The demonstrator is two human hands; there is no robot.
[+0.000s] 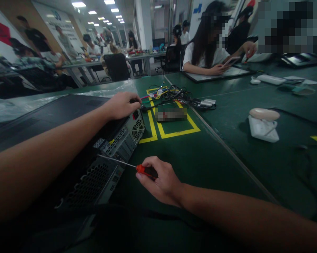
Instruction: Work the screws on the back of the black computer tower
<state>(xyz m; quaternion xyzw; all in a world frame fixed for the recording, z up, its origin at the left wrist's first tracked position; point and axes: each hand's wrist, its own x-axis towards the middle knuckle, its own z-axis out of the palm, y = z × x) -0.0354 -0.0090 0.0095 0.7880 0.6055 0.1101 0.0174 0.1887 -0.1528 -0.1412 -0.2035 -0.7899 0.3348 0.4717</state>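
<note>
A dark computer case lies on its side at the left, its perforated back panel turned toward the right. My left hand lies across the far top corner of the case, fingers curled down over the edge beside the fan grille. In my right hand is a screwdriver with an orange and black handle, my fingers closed around it. Its long thin shaft reaches left to the middle of the back panel. The tip meets a dark part there, and I cannot make out whether it sits on a screw.
Behind the case lies a tangle of cables by yellow tape markings. To the right are a white box with a beige rounded object on it. Across the table, a person holds a phone.
</note>
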